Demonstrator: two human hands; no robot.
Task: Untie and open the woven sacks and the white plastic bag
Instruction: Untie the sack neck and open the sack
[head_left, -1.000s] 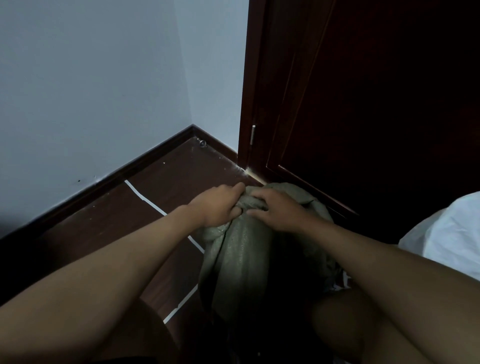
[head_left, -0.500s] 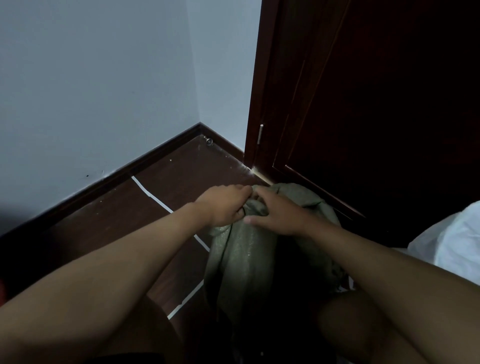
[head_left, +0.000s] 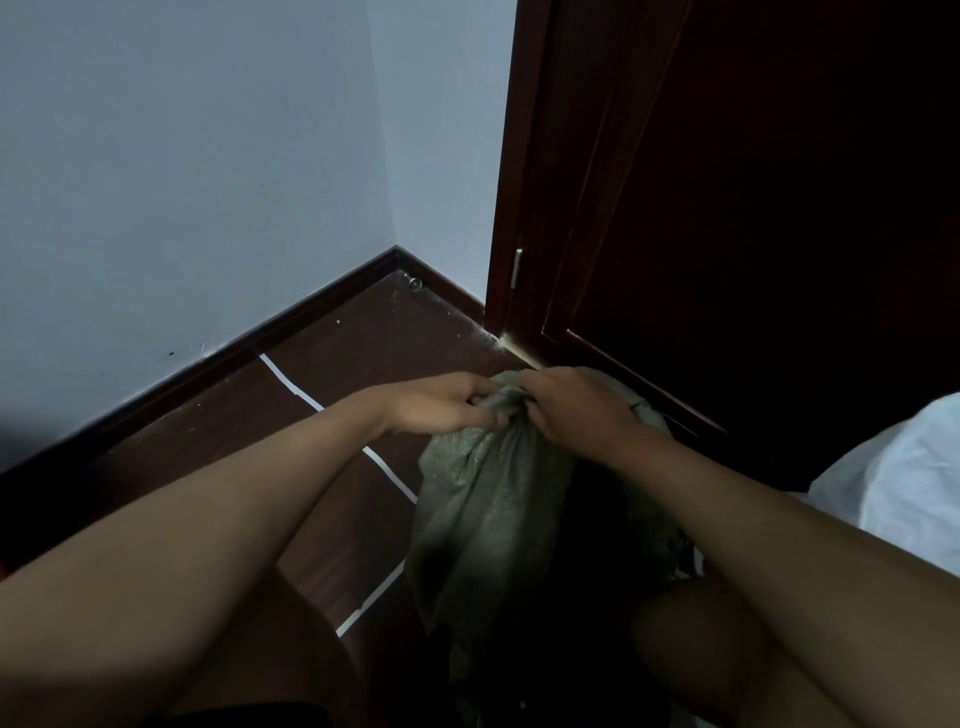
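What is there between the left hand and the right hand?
In the head view, the bunched neck of the woven sack lies between the left hand and the right hand; both grip it.

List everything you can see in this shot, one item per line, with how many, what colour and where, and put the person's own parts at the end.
woven sack: one, grey-green, upright on the floor at centre, neck bunched at the top
white plastic bag: one, white, right edge, partly out of frame
door: one, dark brown, right of the corner
door hinge: one, silver, on the door's left edge
door stopper: one, metallic, on the floor in the corner
floor: dark brown, with pale seams
skirting: dark brown, along the wall bases
walls: two, pale blue-grey, meeting in the corner
left hand: one, grips the sack's neck
right hand: one, grips the sack's neck from the other side
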